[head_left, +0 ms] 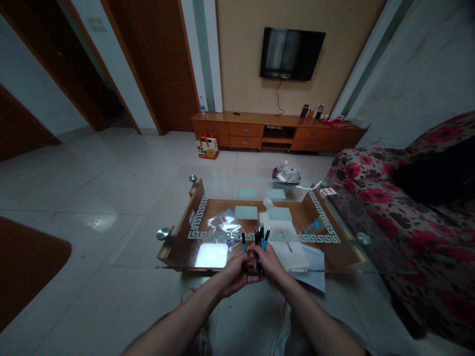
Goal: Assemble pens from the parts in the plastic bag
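Note:
My two hands meet above the near edge of a glass-topped coffee table (356,258). Upright in my left hand (234,273) is a dark pen (244,239) with a blue band, pressed by the thumb. My right hand (269,260) closes around a bunch of several pens (261,232), black, red and blue, tips upward. Their lower ends are partly hidden by the fingers. Just beyond, another pen (286,241) lies on white paper (297,256). A crumpled clear plastic wrapper (223,223) is to the left of the pens.
A flowered sofa (359,170) stands at the right, with a waste basket (285,176) beyond the table. Loose sheets (315,269) overhang the near edge. Along the far wall runs a wooden TV cabinet (245,129), a gift bag (208,147) before it. A brown rounded surface (29,267) juts in at left.

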Demonstrator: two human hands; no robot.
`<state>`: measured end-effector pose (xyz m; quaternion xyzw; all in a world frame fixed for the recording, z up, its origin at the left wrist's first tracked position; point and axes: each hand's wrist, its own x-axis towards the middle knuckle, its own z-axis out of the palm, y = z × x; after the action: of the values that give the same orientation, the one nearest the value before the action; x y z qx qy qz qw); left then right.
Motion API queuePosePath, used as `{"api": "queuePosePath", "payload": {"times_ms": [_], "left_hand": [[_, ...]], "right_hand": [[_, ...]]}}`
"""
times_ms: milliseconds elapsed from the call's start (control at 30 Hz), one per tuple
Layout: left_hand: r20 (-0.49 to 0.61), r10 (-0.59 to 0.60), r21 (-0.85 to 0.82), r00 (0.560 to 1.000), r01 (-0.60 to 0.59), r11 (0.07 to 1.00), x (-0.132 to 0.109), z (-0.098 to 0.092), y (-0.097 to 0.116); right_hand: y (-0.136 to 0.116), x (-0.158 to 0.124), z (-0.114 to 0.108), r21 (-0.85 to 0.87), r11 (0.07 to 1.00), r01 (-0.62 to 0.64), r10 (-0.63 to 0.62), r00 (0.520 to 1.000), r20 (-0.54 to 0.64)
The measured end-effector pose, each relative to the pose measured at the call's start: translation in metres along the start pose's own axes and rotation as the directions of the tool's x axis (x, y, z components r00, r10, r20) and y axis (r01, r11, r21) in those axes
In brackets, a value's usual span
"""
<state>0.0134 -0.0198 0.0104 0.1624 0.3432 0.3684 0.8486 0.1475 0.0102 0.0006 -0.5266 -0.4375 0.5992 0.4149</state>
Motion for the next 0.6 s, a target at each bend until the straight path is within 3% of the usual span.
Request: {"api": "queuePosePath", "payload": {"times_ms": [200, 300, 467, 600], "left_hand": [[-0.049, 0.045, 0.09, 0.998, -0.04, 0.995, 0.002, 0.004, -0.008], [-0.044, 0.046, 0.128, 0.998, -0.04, 0.991, 0.001, 0.003, -0.008], [0.005, -0.035, 0.156, 0.999, 0.034, 0.987, -0.003, -0.003, -0.005], [0.0, -0.045, 0.143, 0.999, 0.045, 0.989, -0.002, -0.005, -0.005]], "right_hand": [[0.008, 0.001, -0.003, -0.358, 0.917, 0.173, -0.175, 0.984, 0.027], [0.013, -0.001, -0.005, -0.467, 0.868, 0.168, -0.186, 0.982, 0.008], [0.018, -0.005, -0.002, -0.51, 0.85, 0.131, -0.163, 0.987, -0.018], [0.012, -0.009, 0.003, -0.452, 0.882, 0.135, -0.129, 0.991, 0.044]]}}
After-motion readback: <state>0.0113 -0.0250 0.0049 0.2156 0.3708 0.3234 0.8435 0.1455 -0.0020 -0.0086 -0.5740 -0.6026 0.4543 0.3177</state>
